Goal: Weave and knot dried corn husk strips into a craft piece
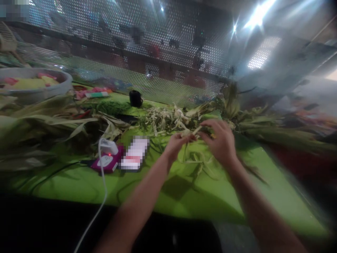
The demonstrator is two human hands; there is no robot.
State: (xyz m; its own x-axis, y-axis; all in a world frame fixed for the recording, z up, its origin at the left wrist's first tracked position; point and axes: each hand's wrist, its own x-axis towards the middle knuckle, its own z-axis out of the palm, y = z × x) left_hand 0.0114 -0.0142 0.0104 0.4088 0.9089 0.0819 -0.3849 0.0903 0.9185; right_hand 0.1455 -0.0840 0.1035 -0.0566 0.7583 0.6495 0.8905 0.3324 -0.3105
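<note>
Low over the green table [226,200], my left hand [176,144] is closed in a pinch on a pale corn husk strip [187,133]. My right hand [222,141] is just to the right, its thumb and forefinger closed around the strip's upper right end. Thin husk strands [201,165] hang or lie below the hands; blur hides which. Behind them is a pile of small pale knotted husk pieces [171,117].
Left of my hands lie a phone [135,154] and a purple power box [106,163] with a white plug [108,146] and cable. Large husks [60,123] cover the left side. A black mug [136,98] and a grey basin [63,82] stand behind, before a perforated metal screen [168,70].
</note>
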